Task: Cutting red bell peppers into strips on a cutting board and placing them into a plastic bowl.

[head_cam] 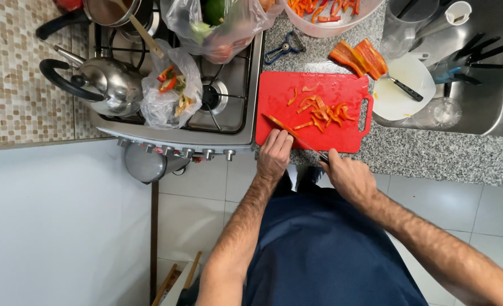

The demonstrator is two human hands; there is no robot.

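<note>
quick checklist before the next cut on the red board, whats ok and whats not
1. Knife gripped: ok, right hand is on the handle.
2. Pepper piece under blade steadied: ok, left hand rests at it; the piece is barely visible.
3. Left fingers clear of blade: cannot tell, they sit very close.
4. Cutting board seated: ok, flat on the counter, its near edge at the rim.
5. Space on board: ok, cut strips lie mid-board.
6. More pepper ready: ok, pepper pieces wait above the board.
</note>
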